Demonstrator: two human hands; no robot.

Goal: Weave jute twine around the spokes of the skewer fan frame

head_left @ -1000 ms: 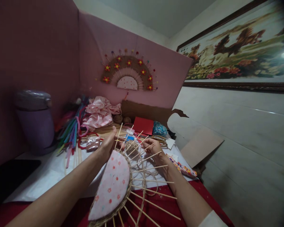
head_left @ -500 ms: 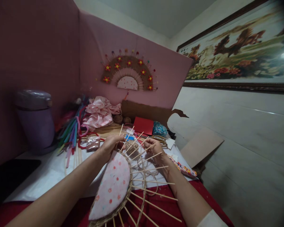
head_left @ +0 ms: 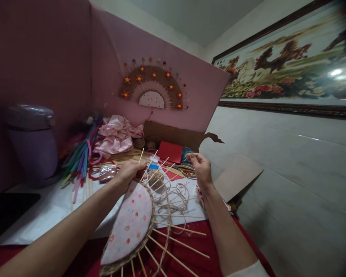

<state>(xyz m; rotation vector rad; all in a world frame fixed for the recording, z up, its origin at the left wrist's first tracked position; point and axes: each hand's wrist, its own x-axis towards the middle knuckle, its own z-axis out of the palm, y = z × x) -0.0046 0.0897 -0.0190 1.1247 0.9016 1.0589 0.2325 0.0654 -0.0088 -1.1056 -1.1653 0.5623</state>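
My left hand (head_left: 129,175) is closed on the top end of a half-round craft panel (head_left: 130,221), thumb on its near side. White cloth with red dots covers the panel, and a braided twine edge runs around its curve. Thin wooden sticks (head_left: 180,227) fan out from that curve, with a strand of twine (head_left: 169,217) crossing them partway out. My right hand (head_left: 201,169) is raised beyond the stick tips, thumb and fingers pinched together; what they hold is too small to make out. Loose twine (head_left: 177,207) and a twine ball (head_left: 155,179) lie behind the sticks.
A similar half-round piece with flowers (head_left: 154,82) hangs on the pink board (head_left: 202,88). Around the table are pipe cleaners (head_left: 79,161), pink fabric (head_left: 117,136), a red card (head_left: 170,151), blue yarn (head_left: 187,154), scissors (head_left: 188,170) and a purple lidded container (head_left: 31,150).
My right hand has moved up and right, away from the sticks, fingers still pinched. My left hand keeps its hold on the panel. The whole view has shifted slightly.
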